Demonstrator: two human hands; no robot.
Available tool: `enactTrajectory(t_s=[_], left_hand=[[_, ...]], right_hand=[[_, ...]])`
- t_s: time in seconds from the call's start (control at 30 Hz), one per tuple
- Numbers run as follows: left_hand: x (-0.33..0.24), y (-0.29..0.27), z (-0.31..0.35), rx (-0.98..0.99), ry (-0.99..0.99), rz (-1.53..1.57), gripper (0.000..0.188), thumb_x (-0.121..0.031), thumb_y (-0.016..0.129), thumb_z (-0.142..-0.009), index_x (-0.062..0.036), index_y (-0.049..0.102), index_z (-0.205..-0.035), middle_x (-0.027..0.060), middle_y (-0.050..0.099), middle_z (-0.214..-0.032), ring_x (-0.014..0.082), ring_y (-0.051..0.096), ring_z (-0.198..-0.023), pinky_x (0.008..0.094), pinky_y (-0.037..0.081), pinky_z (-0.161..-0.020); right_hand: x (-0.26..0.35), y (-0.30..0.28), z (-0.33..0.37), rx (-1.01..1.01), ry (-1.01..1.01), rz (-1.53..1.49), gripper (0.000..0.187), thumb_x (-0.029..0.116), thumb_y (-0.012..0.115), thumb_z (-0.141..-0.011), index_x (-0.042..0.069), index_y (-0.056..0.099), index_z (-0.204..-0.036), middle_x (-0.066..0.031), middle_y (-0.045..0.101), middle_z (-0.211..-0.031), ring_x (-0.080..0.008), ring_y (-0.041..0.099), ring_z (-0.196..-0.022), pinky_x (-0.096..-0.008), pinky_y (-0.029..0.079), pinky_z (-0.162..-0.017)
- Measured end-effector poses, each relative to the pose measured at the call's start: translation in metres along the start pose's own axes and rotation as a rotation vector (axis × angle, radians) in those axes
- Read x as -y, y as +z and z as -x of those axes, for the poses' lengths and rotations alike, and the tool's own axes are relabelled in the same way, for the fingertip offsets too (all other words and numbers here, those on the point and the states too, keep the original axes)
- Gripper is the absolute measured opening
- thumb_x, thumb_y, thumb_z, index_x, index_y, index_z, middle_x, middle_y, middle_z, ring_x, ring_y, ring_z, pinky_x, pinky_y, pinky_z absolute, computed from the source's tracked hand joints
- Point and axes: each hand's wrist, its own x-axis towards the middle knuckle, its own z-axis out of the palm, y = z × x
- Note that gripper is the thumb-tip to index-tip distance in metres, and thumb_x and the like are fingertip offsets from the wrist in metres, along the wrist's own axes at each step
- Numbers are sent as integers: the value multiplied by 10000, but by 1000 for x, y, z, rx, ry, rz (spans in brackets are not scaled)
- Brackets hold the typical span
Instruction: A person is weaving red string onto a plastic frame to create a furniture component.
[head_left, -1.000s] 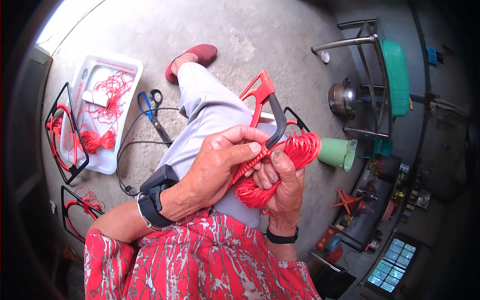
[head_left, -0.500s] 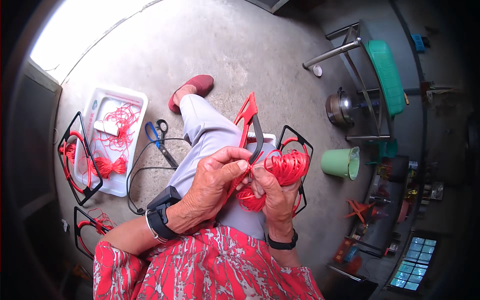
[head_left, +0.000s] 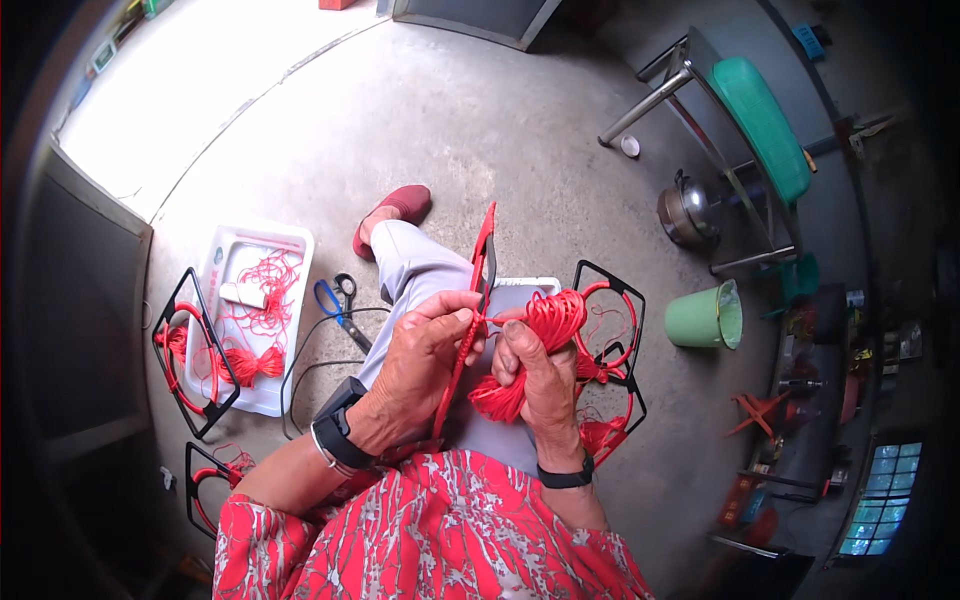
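Observation:
My left hand (head_left: 412, 355) is closed, its thumb and fingers pinching a red-and-black frame (head_left: 484, 250) that stands nearly edge-on above my lap. Red cord runs along the frame's edge. My right hand (head_left: 543, 385) is wrapped round the waist of a red cord bundle (head_left: 555, 318); its looped ends stick out above and below the fist. A short strand stretches between the bundle and the frame near my left fingertips. Beside my right hand, another black frame with a red inner ring (head_left: 637, 325) leans by my leg, with red cord tied to it.
On the floor to the left are a white tray (head_left: 306, 240) holding red cord, blue-and-black scissors (head_left: 345, 312) and a dark cable. More frames (head_left: 203, 385) stand beside the tray. A green bucket (head_left: 697, 318), a steel pot (head_left: 685, 212) and a metal stand (head_left: 655, 108) are at right.
My right hand has drawn the cord bundle slightly away from the frame, so a strand shows between them. The frame has turned more edge-on. The whole view has shifted a little.

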Motion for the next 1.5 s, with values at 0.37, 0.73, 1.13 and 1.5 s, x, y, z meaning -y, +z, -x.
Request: enactTrajectory(t_s=[0.37,0.73,1.13,1.5], left_hand=[[1,2,0,27,26,-46,192,-99,584,-902,-20,570,-1077,53,613,-833,138,578,-710,243,464,-633],[3,0,-1,29,15,-85,175,-124,597,-899,-49,575,-1055,45,621,-853,149,589,-739,259,458,-640],[0,0,-2,41,12,-70,182,-81,581,-897,-20,578,-1069,67,629,-880,154,598,-769,267,490,-697],[-11,4,0,-11,217,-445,236,-14,586,-855,9,588,-1090,36,622,-984,97,579,-877,238,459,-848]], right_hand=[[-6,-6,-8,-28,-20,-32,187,197,642,-892,28,625,-971,16,509,-628,-60,450,-522,-218,365,-472],[-3,-9,-12,-20,-47,-9,154,175,643,-888,32,624,-941,22,502,-624,-58,450,-516,-213,363,-466],[-4,-9,-9,-53,-1,-83,145,173,655,-881,39,630,-927,30,505,-629,-54,454,-520,-207,358,-467],[-11,-9,-7,-32,53,-151,153,179,657,-882,39,638,-940,30,502,-624,-63,458,-518,-214,370,-473]])
